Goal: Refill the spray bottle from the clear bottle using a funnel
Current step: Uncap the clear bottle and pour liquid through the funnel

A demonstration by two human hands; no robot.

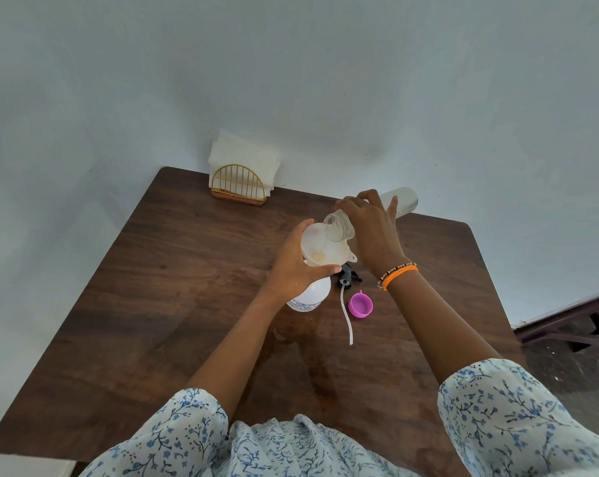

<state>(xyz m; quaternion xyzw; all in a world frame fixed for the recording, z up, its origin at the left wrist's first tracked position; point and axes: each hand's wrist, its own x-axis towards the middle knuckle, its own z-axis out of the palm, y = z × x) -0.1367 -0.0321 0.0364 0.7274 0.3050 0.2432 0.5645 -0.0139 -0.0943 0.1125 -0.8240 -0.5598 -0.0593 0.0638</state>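
Note:
A white spray bottle (310,296) stands on the wooden table (174,287) with a white funnel (323,247) set in its neck. My left hand (296,263) grips the funnel's rim and the bottle's top. My right hand (370,228) holds the clear bottle (403,201) tilted almost flat, its open mouth over the funnel. A thin stream runs into the funnel, where a little liquid pools. The black spray head (349,275) with its long white dip tube (346,315) lies on the table beside the spray bottle.
A pink cap (360,305) lies open side up to the right of the dip tube. A gold wire napkin holder (239,184) with white napkins stands at the table's far edge against the wall. A wet patch shows on the table near me.

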